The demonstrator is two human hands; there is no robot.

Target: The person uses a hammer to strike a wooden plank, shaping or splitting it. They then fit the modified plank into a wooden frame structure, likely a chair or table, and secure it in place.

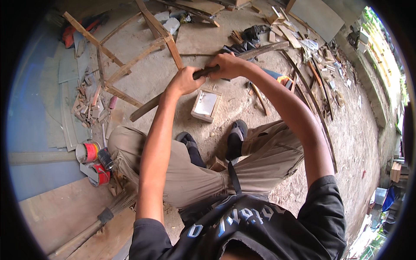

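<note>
Both my hands are closed round a long, slightly curved wooden strip (151, 105), held in front of me above the floor. It slants from low at the left to higher at the right. My left hand (185, 81) grips it left of its middle. Close beside it, my right hand (227, 66) grips the strip too, its forearm crossing over the right half of the view. Below the strip, between my feet and hands, a small wooden box (206, 105) with a pale sheet in its top stands on the floor.
A wooden frame (130, 65) stands at the far left, near offcuts (89, 106). Metal cans (100, 177) and a broom (105, 214) are at my left. A blue and orange object (279, 79) and curved strips (314, 106) lie right. Wood scraps (290, 35) litter the back.
</note>
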